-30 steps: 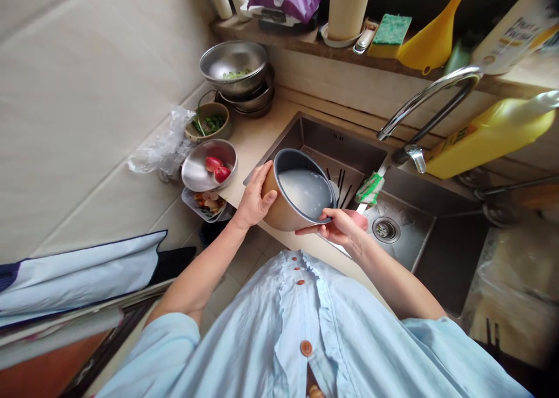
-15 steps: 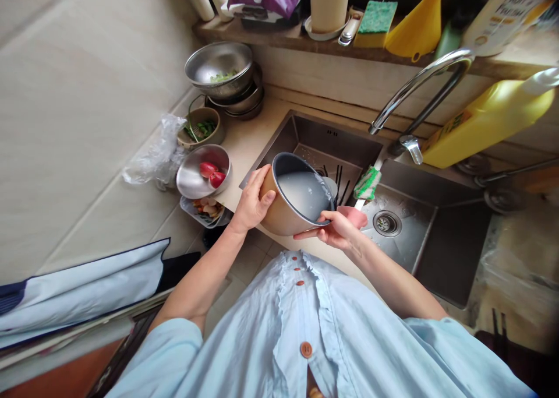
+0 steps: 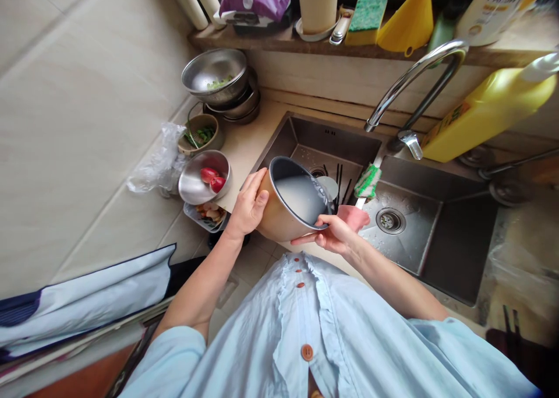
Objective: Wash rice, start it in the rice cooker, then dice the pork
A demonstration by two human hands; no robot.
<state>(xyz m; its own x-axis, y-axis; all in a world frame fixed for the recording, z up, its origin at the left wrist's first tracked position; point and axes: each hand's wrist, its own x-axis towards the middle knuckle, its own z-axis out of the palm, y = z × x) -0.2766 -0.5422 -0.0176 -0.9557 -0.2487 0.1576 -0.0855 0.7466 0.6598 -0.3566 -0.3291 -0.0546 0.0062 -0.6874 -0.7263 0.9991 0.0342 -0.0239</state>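
By the sink, the pot is clasped by the left hand, rim pinched by the right hand: likely stiff, weighty, best held two-sided.

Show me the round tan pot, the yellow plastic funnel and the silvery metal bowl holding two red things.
Round tan pot [image 3: 277,216], head view: on its outer wall.
Yellow plastic funnel [image 3: 410,20], head view: on its wide cone.
Silvery metal bowl [image 3: 191,178], head view: on its bare inner wall.
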